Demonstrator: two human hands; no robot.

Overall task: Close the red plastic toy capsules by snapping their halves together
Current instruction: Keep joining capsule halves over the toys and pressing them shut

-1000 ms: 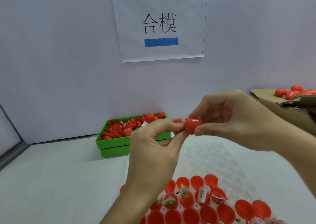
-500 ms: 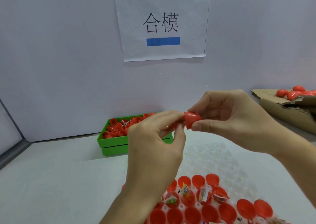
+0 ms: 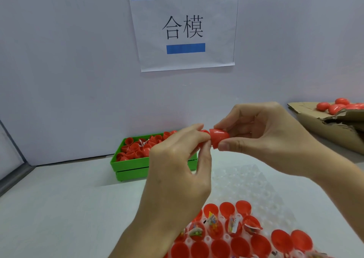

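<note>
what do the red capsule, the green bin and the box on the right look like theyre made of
Red capsule: smooth glossy plastic, judging by its sheen.
Green bin: looks like rigid moulded plastic, even colour with a ridged side.
Box: brown cardboard, matte, with a torn edge.

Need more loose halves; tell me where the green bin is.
The green bin sits mid-left in the head view, against the back wall, behind the left hand and below the paper sign.

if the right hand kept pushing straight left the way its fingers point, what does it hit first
The left hand: the right hand pinches the red plastic capsule half pointing at the left fingertips, which hold the mating half.
</note>
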